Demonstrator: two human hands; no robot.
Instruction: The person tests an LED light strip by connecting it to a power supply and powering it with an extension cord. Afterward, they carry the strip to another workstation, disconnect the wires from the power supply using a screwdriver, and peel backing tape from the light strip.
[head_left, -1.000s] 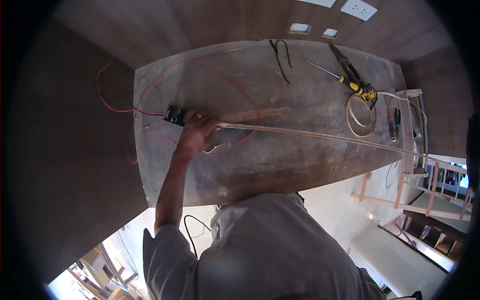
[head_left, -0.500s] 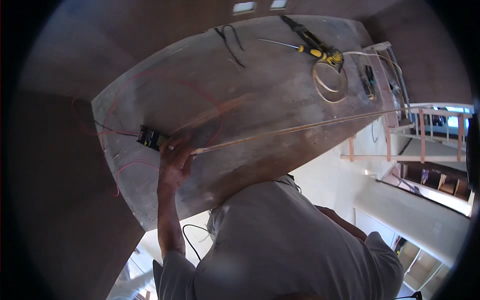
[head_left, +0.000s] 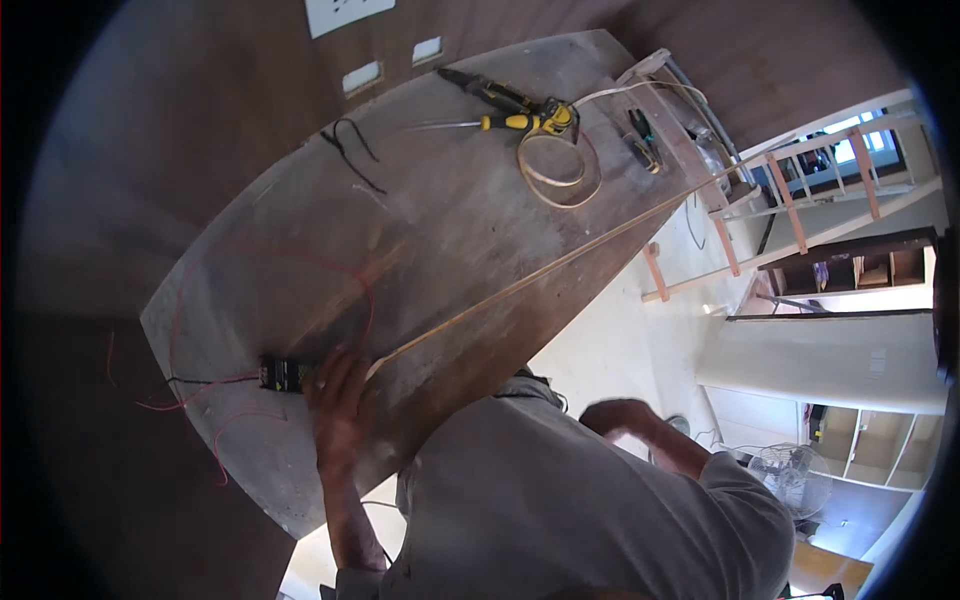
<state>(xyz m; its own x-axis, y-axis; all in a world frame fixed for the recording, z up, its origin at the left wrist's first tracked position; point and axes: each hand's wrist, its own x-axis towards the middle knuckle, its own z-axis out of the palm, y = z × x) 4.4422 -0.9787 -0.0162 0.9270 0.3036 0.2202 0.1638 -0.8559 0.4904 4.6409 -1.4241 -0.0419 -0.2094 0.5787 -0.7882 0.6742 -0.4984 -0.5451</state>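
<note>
The left hand (head_left: 338, 400) lies palm-down on the worn wooden worktop (head_left: 440, 230) in the lower left of the frame, fingers loosely spread and gripping nothing. Its fingertips touch a small black electrical module (head_left: 283, 374), which sits close to the worktop's left edge. Thin red wires (head_left: 190, 400) run from the module, some looping back across the board and some trailing off that edge. Just right of the hand begins a long pale flat strip (head_left: 560, 262), which crosses the board diagonally and runs out past its right edge toward a wooden ladder (head_left: 790, 200).

The right hand (head_left: 615, 415) is off the board, low at centre right beside the person's grey shirt, blurred; whether it is open or closed cannot be told.

The middle of the worktop is bare. At its far end, in the upper centre, lie yellow-handled screwdrivers (head_left: 510, 110), a coil of pale strip (head_left: 555, 165), dark pliers (head_left: 640, 140) near the right edge, and black wire pieces (head_left: 350, 150).
</note>
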